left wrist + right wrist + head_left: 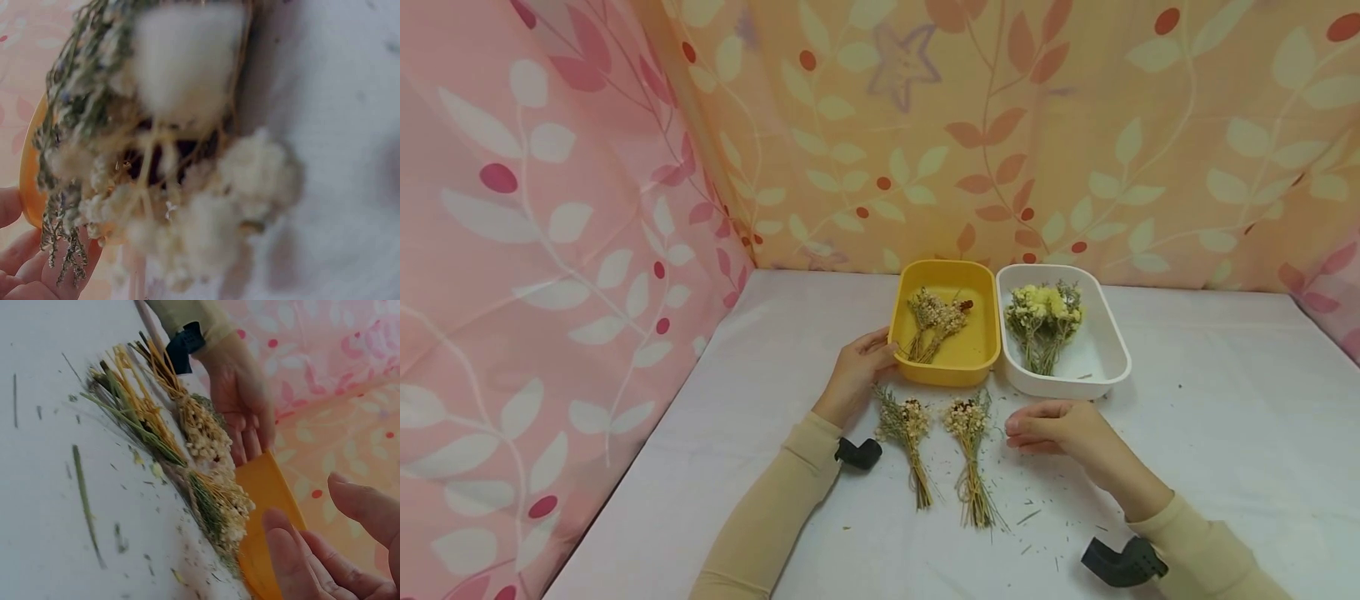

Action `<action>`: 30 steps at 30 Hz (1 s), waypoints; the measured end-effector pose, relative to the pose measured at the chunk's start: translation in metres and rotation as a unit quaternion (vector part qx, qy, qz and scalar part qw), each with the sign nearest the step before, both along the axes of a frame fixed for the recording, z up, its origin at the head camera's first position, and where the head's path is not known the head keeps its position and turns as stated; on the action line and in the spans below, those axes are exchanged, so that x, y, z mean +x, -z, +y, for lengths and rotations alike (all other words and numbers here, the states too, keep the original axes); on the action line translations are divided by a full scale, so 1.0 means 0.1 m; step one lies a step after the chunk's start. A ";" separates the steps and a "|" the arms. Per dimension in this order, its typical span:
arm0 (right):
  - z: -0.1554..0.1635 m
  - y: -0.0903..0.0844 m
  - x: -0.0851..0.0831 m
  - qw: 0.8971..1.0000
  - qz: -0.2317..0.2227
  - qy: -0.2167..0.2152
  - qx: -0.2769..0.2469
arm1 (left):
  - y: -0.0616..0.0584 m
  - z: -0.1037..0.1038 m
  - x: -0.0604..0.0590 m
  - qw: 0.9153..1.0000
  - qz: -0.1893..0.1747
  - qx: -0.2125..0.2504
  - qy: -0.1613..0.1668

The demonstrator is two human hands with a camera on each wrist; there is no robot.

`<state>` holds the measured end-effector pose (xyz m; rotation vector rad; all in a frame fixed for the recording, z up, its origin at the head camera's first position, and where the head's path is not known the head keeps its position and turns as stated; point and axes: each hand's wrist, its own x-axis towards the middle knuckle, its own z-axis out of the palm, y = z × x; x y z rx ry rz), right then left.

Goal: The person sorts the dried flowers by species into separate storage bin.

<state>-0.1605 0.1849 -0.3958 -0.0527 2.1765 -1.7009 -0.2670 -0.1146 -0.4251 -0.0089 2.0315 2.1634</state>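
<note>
Dried-flower bunches, two small tied ones with cream heads and straw-coloured stems, lie side by side on the white counter (1187, 400) just in front of the trays: the left bunch (907, 437) and the right bunch (967, 446), heads toward the trays and stems toward the person. Bits of loose stem are scattered on the counter around them.

The left hand (855, 375) rests against the near left corner of the yellow rounded plastic tray (946, 367), its fingers loosely laid on the rim; this grip is not clamped round anything. A further cream and brown bunch (934, 321) lies inside that tray. Touching its right side stands a white rounded plastic tray (1105, 367) holding a yellow and green bunch (1043, 321).

The right hand (1051, 423) lies on the counter just right of the right bunch, fingers stretched out towards it, holding nothing; whether the fingertips touch it cannot be told.

Both arms wear beige sleeves (775, 517). Pink and orange leaf-patterned curtains (550, 208) hang behind and to the left.
</note>
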 end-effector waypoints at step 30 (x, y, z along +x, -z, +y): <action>-0.36 0.27 0.11 0.997 -0.047 -0.053 0.027 | -0.02 0.00 0.02 1.000 0.001 0.004 0.002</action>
